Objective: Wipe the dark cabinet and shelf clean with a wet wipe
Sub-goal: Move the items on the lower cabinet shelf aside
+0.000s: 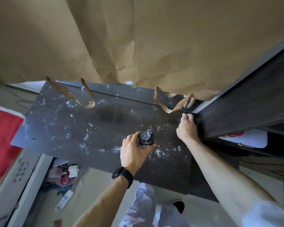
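Brown paper [154, 38] hangs across the whole upper part of the view, hiding whatever stands behind it; its torn lower edge and two loose strips dangle over the back of the dark cabinet [69, 122]. That cabinet top fills the middle of the view, and pale dusty specks are scattered over it, thickest near its front right part. A taller dark shelf [246, 105] rises at the cabinet's right end and runs out of frame at the top right.

The left hand [134, 153] is wrapped around a dark bottle [146, 138] that stands near the cabinet's front edge; only the bottle's dusty cap and shoulder show above the fingers. A black watch [123, 176] sits on that wrist.

The right hand [187, 126] is at the cabinet's right end, against the shelf's corner, with the fingers curled closed over a wet wipe [183, 116]. Only a small white edge of the wipe shows above the knuckles, and its shape cannot be made out.

Below the cabinet's front edge, the person's pale trousers and a blurred clutter of objects on the floor are hard to identify. A red surface [2, 145] is cut off at the left of the cabinet.
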`<state>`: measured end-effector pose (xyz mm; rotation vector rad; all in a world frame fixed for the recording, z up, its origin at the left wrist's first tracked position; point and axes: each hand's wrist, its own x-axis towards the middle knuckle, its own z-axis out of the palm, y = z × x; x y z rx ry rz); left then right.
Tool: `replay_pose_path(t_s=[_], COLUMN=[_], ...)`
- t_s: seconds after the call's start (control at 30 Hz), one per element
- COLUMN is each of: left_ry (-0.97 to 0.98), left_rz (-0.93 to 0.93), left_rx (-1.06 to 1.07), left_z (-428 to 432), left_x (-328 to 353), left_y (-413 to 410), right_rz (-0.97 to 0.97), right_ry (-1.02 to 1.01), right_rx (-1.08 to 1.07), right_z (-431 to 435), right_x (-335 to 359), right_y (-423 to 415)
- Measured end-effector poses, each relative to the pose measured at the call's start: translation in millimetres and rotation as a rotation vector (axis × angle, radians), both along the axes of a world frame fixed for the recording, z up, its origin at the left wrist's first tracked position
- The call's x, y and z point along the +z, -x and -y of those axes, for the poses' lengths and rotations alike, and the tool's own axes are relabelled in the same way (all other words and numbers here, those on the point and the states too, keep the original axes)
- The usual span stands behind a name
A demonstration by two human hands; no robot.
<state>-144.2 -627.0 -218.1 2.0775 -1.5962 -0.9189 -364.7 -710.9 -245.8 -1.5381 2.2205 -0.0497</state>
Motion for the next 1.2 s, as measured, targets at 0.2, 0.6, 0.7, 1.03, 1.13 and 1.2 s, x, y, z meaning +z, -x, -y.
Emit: replay_pose_path(t_s=[0.2, 0.6, 0.7, 1.03, 1.13, 1.2], left_ry=[-0.069, -0.018, 0.114, 0.073, 0.07, 0.07], left_rz=[-0.051, -0.055, -0.055, -0.013, 0.095, 0.154], left_rx=[0.04, -0.333, -0.406, -0.266, -0.277, -0.289], left_z=[-12.4, -70.7, -85.6, -78.2, -71.3, -65.0], left_x=[8.6, 46.6, 58.3, 67.8, 60.7, 55.6], left_y=[-6.5, 137.7, 212.1, 387.7, 403.3, 410.6], right_rz=[-0.062, 0.334, 0.312, 0.373, 0.409, 0.432], right_ry=[0.016, 0.127, 0.09, 0.166, 0.183, 0.2], right_rx=[0.212, -0.041, -0.124, -0.233, -0.256, -0.265], right_z=[-31.6, -243.1, -278.2, -345.1, -354.9, -359.8], right_x=[13.5, 72.1, 76.9, 82.5, 80.9, 78.4], right_y=[-5.1, 123.7, 176.9, 291.1, 302.7, 306.8])
